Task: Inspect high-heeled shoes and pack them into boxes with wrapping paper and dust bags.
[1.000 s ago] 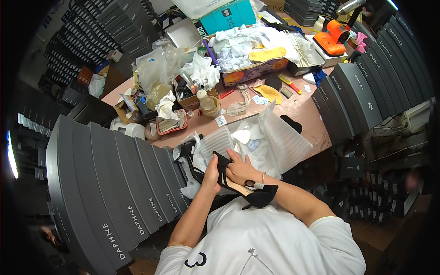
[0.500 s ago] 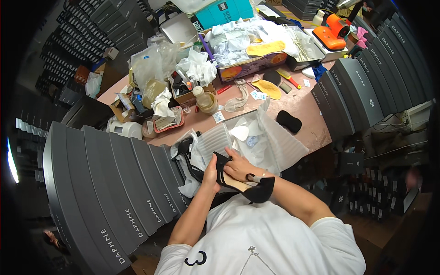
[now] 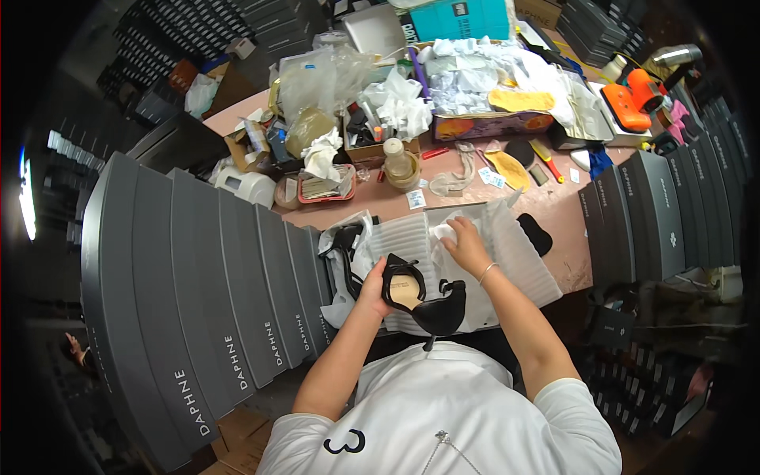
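Here the left hand [image 3: 372, 279] grips a black high-heeled shoe [image 3: 419, 299] by its side, fingers wrapped around the upper, the tan insole facing up and the heel pointing down toward the person's white shirt [image 3: 443, 412]. The right hand [image 3: 467, 247] reaches forward with fingers curled onto crumpled white tissue paper [image 3: 445, 231] lying on white foam wrap [image 3: 507, 253] at the pink table's [image 3: 554, 207] near edge — it appears to pinch the paper, though how firm the hold is cannot be told. A second black shoe [image 3: 347, 245] lies just beside the left hand, partly in clear plastic. Rows of grey shoe boxes [image 3: 206, 293] stand to the left. The step in hand looks like gathering stuffing or wrapping for the held shoe; the next move would call for bringing paper and shoe together — with the shoe kept steady.
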Motion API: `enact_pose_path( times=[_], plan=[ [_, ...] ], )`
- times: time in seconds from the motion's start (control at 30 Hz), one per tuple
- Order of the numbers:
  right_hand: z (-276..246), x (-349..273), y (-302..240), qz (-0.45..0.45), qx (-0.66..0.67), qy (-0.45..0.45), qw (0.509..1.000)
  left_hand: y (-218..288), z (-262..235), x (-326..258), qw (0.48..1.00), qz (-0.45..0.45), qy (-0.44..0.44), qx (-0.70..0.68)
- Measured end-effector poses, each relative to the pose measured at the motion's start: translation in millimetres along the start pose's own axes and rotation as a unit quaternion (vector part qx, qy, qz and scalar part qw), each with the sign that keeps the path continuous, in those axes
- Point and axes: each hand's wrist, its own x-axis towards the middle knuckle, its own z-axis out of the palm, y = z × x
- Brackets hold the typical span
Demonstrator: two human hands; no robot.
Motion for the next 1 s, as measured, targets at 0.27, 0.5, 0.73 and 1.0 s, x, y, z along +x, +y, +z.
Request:
enact_pose_path(
  times=[0.27,0.5,0.73,1.0],
  plan=[
    [-24,-28,-36,0.027,0.151,-0.087,0.984,4,-12,8,1.0,-0.001,0.017,-0.016],
    [10,3,-2,-0.012,-0.2,-0.11,0.974,-6,-15,9,0.993,-0.041,-0.108,-0.012],
    [-70,-29,-57,-0.042,0.177,-0.03,0.983,-61,32,-86,0.991,-0.004,-0.113,-0.068],
    [-38,-73,-96,-0.271,-0.184,-0.104,0.939,-75,35,-71,0.99,0.065,0.024,0.124]
  ],
)
